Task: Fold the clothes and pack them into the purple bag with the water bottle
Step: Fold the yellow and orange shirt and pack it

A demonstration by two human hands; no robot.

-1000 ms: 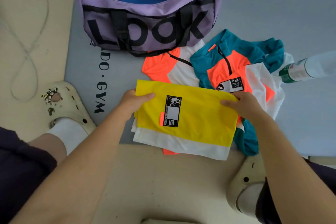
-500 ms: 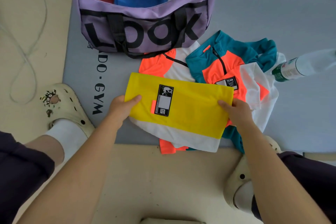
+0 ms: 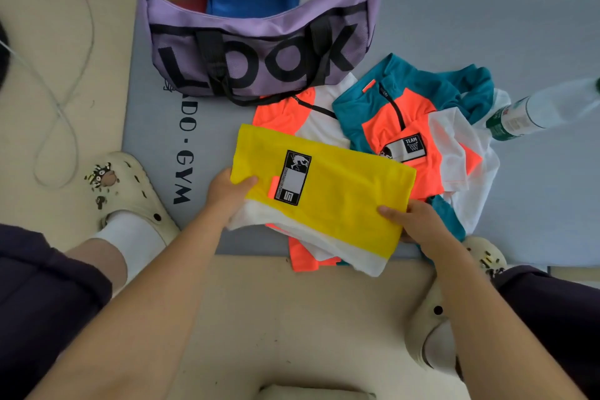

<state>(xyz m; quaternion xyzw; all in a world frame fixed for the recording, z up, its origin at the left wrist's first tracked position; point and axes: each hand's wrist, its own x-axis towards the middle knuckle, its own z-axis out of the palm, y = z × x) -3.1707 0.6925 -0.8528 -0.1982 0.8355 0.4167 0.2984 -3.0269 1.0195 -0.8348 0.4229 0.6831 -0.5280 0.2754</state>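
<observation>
A folded yellow and white shirt (image 3: pixel 337 191) with a black patch is held slightly above the mat. My left hand (image 3: pixel 224 191) grips its left edge, thumb on top. My right hand (image 3: pixel 412 221) grips its lower right edge. Beneath it lie a teal, orange and white jersey (image 3: pixel 418 114) and an orange and white one (image 3: pixel 302 114), both unfolded. The purple bag (image 3: pixel 259 52) stands open at the back, with a blue garment (image 3: pixel 253 3) inside. A clear water bottle (image 3: pixel 532 114) with a green label lies on its side at the right.
Everything sits on a grey gym mat (image 3: pixel 519 198) on a beige floor. My feet in cream clogs (image 3: pixel 130 185) flank the shirts. A thin cable (image 3: pixel 61 107) loops on the floor at the left. A pale wall base runs behind the bag.
Both hands have kept their grip on the yellow shirt and tilted it, its left end up and back toward the bag and its right end toward me.
</observation>
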